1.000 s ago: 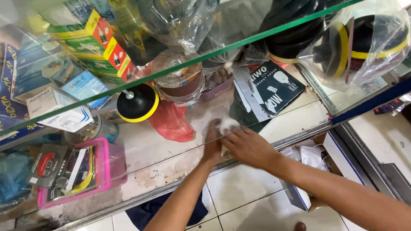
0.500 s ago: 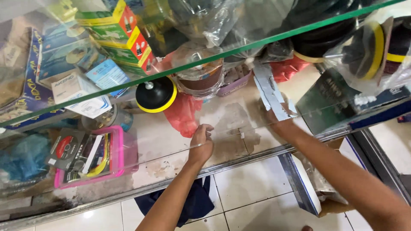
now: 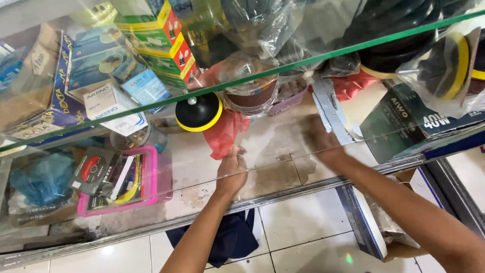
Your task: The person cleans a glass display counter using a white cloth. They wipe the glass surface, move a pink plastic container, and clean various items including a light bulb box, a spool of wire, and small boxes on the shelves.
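Observation:
My left hand reaches onto the lower shelf of a glass cabinet. Its fingertips touch the bottom edge of a crumpled red plastic bag; a grip on it cannot be made out. A black and yellow polishing pad stands just behind the bag. My right hand, blurred behind the glass, lies palm down on the stained shelf. It is beside a flat grey packet, with nothing seen in it.
A green-edged glass shelf crosses above, carrying boxes and bagged pads. A pink tray of discs and tools sits at left, a dark box at right. A dark cloth lies on the tiled floor.
The hands were together on a white thing mid-shelf a second ago. The right hand has since moved right toward the grey packet. The left has shifted up to the red bag.

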